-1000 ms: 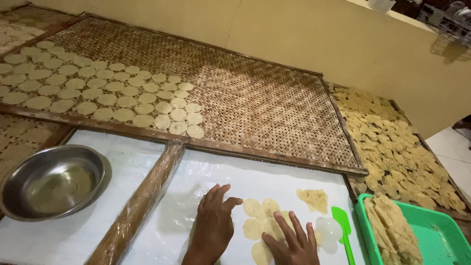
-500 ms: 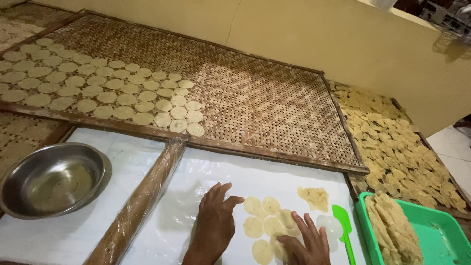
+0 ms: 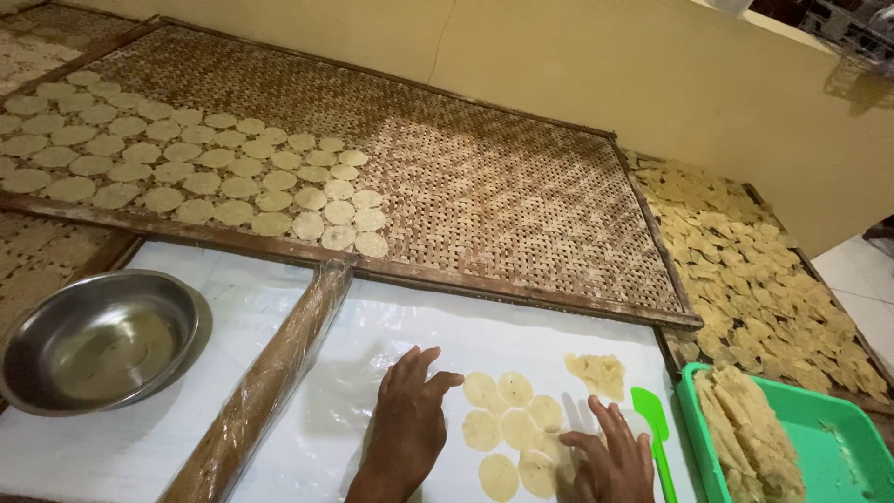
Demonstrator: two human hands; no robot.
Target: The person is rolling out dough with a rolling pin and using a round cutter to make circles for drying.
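Discs (image 3: 507,424) are laid between both hands; a bowl (image 3: 98,337) is set at nine o'clock, a bin (image 3: 819,438) at three.

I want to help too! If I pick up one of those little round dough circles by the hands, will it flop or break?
Probably floppy: the dough circles look thin and flat on the white sheet. They may tear, since the ragged scrap nearby looks soft and torn. They seem light, and may stick where they overlap near the right hand.
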